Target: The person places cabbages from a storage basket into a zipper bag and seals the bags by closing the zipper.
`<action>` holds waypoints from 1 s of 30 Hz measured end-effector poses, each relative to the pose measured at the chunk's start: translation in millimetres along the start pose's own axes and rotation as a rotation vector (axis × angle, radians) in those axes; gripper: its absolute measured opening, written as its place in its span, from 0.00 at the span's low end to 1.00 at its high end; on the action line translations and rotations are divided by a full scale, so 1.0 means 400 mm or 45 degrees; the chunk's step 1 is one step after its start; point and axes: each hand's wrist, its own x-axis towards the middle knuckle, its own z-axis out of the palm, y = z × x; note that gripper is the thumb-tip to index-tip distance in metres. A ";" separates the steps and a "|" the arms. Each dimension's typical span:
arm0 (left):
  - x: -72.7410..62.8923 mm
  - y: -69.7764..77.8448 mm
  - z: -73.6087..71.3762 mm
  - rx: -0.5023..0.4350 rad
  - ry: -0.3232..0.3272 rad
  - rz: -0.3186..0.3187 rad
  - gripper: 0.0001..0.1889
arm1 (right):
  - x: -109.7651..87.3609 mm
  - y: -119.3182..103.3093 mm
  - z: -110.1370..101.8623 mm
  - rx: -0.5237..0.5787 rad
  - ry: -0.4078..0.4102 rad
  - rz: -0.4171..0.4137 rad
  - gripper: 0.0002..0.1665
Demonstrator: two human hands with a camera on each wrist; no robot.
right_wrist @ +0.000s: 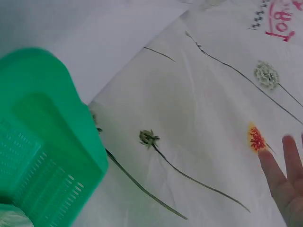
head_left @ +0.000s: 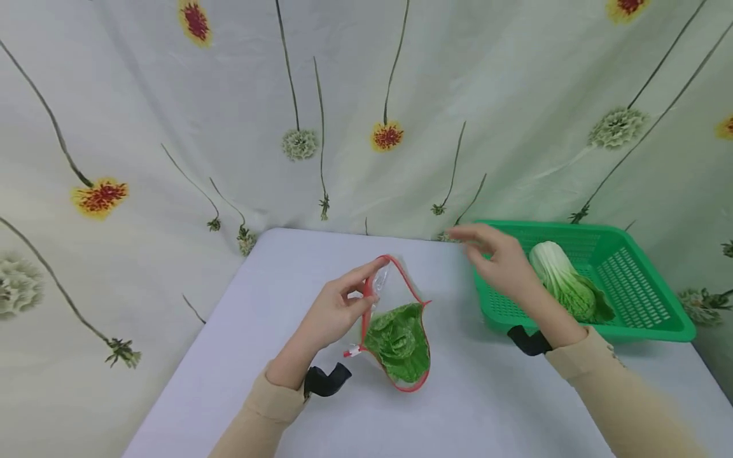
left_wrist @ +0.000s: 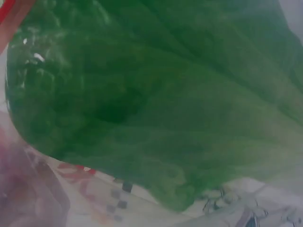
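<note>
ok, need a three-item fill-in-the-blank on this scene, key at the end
1. The left hand grips the clear bag by its ____-coloured edge.
2. The basket holding the pale-stemmed cabbage is coloured ____.
3. The right hand is holding ____.

Missing words: red; green; nothing.

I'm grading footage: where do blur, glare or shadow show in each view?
Head view: the right hand looks blurred, and a soft shadow lies on the table by the green basket; left wrist view: hazy and soft, with glints on the transparent bag at upper left; right wrist view: dim, the printed cloth fairly clear.
</note>
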 end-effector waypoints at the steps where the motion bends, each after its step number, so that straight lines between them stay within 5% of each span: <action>1: 0.001 0.002 0.001 -0.007 -0.006 0.008 0.32 | -0.009 0.014 0.010 0.037 -0.086 0.025 0.21; 4: 0.004 0.010 -0.001 -0.009 -0.006 0.037 0.32 | -0.032 0.035 0.041 0.069 -0.221 -0.093 0.23; 7: 0.005 0.029 -0.010 -0.002 -0.011 0.055 0.32 | -0.042 0.034 0.061 0.048 -0.221 -0.178 0.25; 14: 0.010 0.068 -0.029 -0.017 -0.028 0.140 0.32 | -0.045 0.027 0.037 0.107 -0.190 -0.063 0.26; 19: 0.016 0.082 -0.024 -0.017 -0.051 0.158 0.31 | -0.062 0.043 0.033 0.284 -0.220 -0.155 0.23; 24: 0.027 0.091 -0.016 -0.009 -0.068 0.165 0.31 | -0.070 0.047 0.054 0.312 -0.092 -0.301 0.19; 30: 0.028 0.093 -0.020 -0.016 -0.075 0.161 0.32 | -0.062 0.036 0.059 0.366 -0.001 -0.273 0.13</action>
